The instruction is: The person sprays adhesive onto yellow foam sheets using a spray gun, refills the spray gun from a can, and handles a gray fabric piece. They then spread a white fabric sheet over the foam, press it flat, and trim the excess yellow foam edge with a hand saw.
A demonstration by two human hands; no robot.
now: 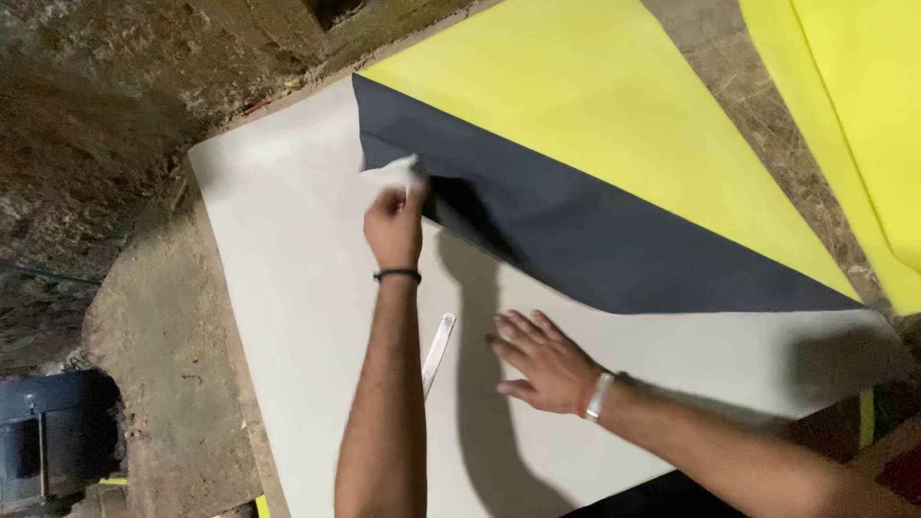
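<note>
My left hand [393, 223] is closed on a small crumpled white piece, cloth or paper [395, 173], pressed at the near edge of a dark grey sheet [595, 240]. That dark sheet lies over a large pale grey sheet [288, 288], and a bright yellow sheet [585, 105] lies over the dark one. My right hand [542, 363] rests flat on the pale sheet with its fingers spread, holding nothing. A thin metal ruler [438, 350] lies on the pale sheet between my two forearms.
A second yellow sheet [854, 105] lies at the top right. Rough earthen ground and wall [115, 105] border the sheets on the left. A blue-grey motor-like machine [43, 432] sits at the bottom left.
</note>
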